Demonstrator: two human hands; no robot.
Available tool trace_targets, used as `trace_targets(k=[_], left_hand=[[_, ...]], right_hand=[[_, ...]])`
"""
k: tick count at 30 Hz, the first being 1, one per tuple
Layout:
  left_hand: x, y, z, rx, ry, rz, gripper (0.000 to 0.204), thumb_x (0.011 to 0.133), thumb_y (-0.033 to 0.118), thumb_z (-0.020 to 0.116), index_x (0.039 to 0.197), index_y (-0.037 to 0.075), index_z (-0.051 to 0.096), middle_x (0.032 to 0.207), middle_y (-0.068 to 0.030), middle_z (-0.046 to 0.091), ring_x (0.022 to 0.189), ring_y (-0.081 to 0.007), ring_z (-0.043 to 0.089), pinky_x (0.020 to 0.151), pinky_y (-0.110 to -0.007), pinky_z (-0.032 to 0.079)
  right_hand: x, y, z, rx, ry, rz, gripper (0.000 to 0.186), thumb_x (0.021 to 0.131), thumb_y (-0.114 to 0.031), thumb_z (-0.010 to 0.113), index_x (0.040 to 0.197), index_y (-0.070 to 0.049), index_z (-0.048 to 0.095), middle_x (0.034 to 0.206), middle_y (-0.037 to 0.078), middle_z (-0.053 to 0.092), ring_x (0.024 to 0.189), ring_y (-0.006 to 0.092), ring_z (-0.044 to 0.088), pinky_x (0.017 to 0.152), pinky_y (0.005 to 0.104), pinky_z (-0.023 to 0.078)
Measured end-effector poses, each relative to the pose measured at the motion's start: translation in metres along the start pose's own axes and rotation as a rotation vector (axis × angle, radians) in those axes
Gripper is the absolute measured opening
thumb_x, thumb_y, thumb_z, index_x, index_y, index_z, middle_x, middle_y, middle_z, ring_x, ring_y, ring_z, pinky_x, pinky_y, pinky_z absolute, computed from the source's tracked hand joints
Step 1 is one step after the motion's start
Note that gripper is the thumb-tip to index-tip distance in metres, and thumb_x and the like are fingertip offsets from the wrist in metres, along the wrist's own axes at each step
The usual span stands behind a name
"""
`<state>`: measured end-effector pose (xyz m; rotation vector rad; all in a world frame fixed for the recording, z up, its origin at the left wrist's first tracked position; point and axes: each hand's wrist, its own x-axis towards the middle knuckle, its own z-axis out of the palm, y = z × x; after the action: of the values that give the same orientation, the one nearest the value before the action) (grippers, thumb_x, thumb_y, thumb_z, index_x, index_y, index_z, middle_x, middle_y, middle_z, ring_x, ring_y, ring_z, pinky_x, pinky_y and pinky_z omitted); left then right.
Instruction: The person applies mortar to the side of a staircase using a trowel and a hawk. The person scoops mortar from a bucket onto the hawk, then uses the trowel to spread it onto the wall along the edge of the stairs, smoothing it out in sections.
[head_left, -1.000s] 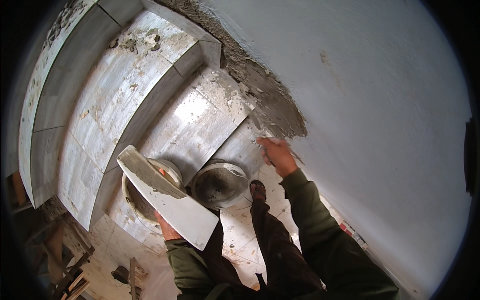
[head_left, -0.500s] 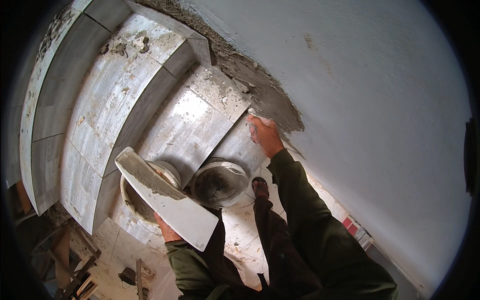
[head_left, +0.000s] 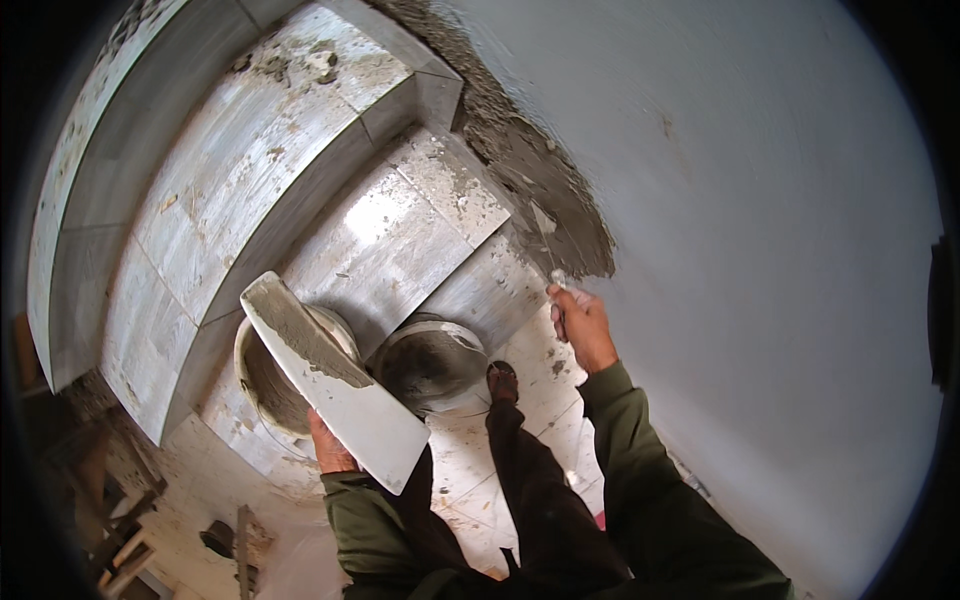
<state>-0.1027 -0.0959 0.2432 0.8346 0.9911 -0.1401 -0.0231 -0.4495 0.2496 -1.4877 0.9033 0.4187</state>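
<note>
The right hand [head_left: 583,322] is closed, thumb and fingers pinching the handle of what looks like a small trowel [head_left: 557,275], whose thin shank points away beyond the fingertips. Just past it is a patch of wet-looking grey mortar [head_left: 575,215] along the foot of the pale plastered wall [head_left: 760,260], which rises to the hand's right. Too steep or hard a press there could drag mortar loose or smear the clean plaster.

The left hand [head_left: 332,445] grips the near side of a long white board [head_left: 375,425]; its fingers are mostly hidden beneath, so I cannot tell how they wrap. A slab of mortar [head_left: 300,335] lies on the board's far end, well beyond this hand. That load away from the grip could tip the board and let the mortar slide off.

Farther out, one bucket [head_left: 243,370] stands partly under the board, ahead of the left hand; a second bucket [head_left: 472,362] stands between the hands, close beside a sandalled foot [head_left: 503,382]. A careless step could knock it. Beyond both, crumbs litter the wood-look tiled steps [head_left: 390,260], a possible slip underfoot.
</note>
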Motion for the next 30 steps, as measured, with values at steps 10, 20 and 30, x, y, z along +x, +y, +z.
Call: trace_targets(k=[10,20,30], left_hand=[[0.010,0.007,0.000,-0.232,-0.233,-0.065,0.026,0.085,0.015,0.049,0.106,0.003,0.058,0.093,-0.0060,0.063,0.079,-0.0151,0.062,0.070,-0.027,0.052],[0.008,0.022,-0.008,-0.212,-0.496,0.065,0.034,0.081,0.023,0.058,0.104,-0.002,0.061,0.075,-0.0013,0.061,0.060,-0.0062,0.055,0.054,-0.020,0.044],[-0.004,0.039,-0.021,-0.262,-0.485,0.084,0.034,0.081,0.019,0.058,0.106,-0.003,0.061,0.069,-0.0003,0.059,0.051,-0.0038,0.046,0.044,-0.019,0.035]], right_hand=[[0.020,-0.080,0.042,-0.933,-0.059,-0.128,0.040,0.084,-0.033,0.059,0.076,0.006,0.057,0.064,0.010,0.060,0.061,0.0196,0.057,0.060,0.0329,0.045],[0.034,-0.138,0.101,-2.190,-0.042,-0.417,0.039,0.083,-0.036,0.052,0.094,-0.001,0.065,0.101,0.024,0.062,0.097,0.0362,0.061,0.084,0.0436,0.048],[0.082,-0.141,0.147,-2.613,-0.089,-0.340,0.043,0.082,-0.036,0.048,0.105,-0.004,0.064,0.106,0.019,0.063,0.104,0.0334,0.058,0.090,0.0406,0.046]])
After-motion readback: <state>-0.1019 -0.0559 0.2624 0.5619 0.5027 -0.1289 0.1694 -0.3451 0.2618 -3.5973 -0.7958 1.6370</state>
